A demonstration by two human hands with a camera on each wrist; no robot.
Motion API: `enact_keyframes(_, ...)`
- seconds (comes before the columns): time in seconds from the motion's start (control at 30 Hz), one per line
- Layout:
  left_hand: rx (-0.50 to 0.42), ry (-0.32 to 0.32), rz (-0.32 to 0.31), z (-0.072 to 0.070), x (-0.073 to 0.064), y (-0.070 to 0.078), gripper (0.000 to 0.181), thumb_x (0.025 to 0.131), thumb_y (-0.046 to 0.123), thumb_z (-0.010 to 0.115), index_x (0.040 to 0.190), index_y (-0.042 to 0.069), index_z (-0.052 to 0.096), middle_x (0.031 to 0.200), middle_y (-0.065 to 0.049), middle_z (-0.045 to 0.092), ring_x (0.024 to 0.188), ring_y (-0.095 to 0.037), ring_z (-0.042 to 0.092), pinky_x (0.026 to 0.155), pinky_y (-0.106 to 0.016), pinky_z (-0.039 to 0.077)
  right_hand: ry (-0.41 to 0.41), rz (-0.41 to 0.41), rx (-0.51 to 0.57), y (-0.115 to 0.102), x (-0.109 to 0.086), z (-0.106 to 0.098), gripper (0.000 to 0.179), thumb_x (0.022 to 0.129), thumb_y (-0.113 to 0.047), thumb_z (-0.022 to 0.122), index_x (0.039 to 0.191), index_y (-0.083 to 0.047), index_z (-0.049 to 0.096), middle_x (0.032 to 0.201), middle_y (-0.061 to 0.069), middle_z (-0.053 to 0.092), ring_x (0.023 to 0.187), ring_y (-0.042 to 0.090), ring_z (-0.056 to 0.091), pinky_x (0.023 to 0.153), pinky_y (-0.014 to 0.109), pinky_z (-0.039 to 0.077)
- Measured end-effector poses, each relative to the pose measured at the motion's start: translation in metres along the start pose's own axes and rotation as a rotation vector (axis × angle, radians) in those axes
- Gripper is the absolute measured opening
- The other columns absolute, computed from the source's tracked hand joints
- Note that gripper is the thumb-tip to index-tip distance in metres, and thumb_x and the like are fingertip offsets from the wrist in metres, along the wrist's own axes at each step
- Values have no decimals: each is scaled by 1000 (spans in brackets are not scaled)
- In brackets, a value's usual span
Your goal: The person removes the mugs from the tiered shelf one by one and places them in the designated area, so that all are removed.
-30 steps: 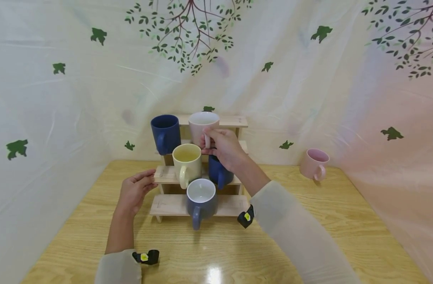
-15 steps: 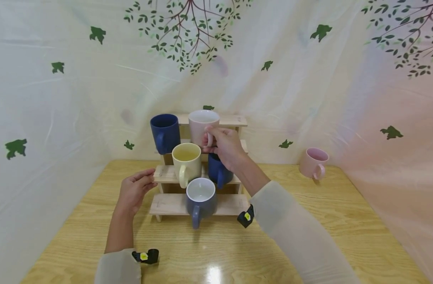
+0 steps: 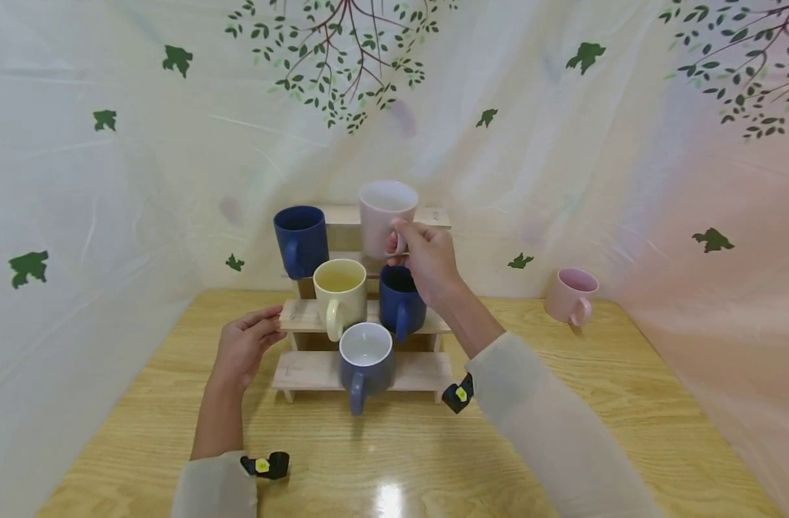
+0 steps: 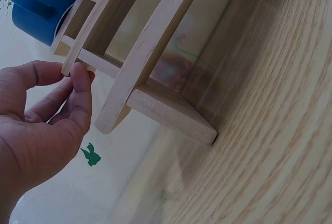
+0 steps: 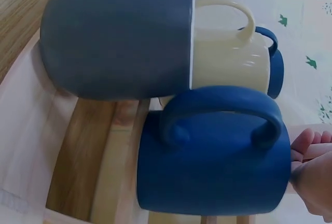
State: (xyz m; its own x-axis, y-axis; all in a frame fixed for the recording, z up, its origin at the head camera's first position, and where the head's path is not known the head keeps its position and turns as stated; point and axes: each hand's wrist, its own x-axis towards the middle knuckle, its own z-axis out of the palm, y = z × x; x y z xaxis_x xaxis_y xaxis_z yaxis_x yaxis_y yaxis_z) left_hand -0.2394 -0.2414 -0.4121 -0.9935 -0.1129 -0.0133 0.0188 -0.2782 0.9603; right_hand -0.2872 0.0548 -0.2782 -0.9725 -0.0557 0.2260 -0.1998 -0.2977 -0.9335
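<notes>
My right hand pinches the handle of a pale pink mug, held above the upper steps of a wooden tiered stand. Directly below that mug, a dark blue mug sits on the second step beside a pale yellow mug. With thumb and fingers, my left hand grips the left end of a step board. Another dark blue mug stands higher up at the left. A grey-blue mug with a white inside occupies the lowest step.
A pink mug stands apart at the back right of the wooden table. Behind the stand hangs a pale curtain printed with leaves and branches.
The pale pink mug has risen and shifted right in my right hand, exposing more of the dark blue mug beneath. My left hand stays at the stand's edge.
</notes>
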Motion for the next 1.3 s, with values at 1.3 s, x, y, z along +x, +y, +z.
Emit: enact_keyframes(1.3, -4, -17, -17, -1, -1, -1, 38, 101, 0, 61, 136, -14, 56, 112, 6, 72, 91, -9, 70, 87, -22, 61, 212, -192, 1, -30, -7, -127, 39, 102, -11, 63, 65, -1, 56, 72, 6, 60, 73, 19, 58, 61, 25, 57)
